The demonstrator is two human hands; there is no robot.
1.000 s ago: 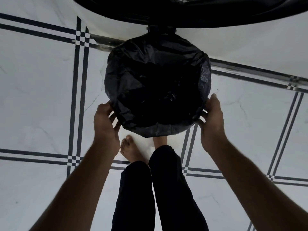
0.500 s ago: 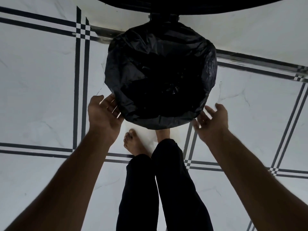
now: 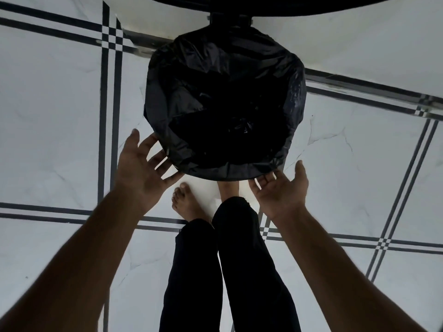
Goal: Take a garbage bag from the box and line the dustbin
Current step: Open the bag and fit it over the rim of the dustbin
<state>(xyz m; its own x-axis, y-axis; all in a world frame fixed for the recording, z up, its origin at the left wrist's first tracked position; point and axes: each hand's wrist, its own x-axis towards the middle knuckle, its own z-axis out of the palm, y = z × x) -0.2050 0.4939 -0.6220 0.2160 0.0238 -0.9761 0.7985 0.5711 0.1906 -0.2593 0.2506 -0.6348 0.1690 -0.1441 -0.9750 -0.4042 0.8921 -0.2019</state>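
A black bag [image 3: 223, 101] lines the bin. Left hand [image 3: 141, 171] and right hand [image 3: 282, 190] reach under its near rim, fingers spread apart, gripping nothing.

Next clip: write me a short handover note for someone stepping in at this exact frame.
Left hand: open, fingers spread, fingertips at the bag's near-left edge, gripping nothing.
Right hand: open, palm up, just under the near-right edge, holding nothing.
The bag is spread over the bin's mouth and folded over its rim, on the floor by the person's feet.
Done: bin looks lined.
Left: perhaps check the rim fold. The box is out of view.
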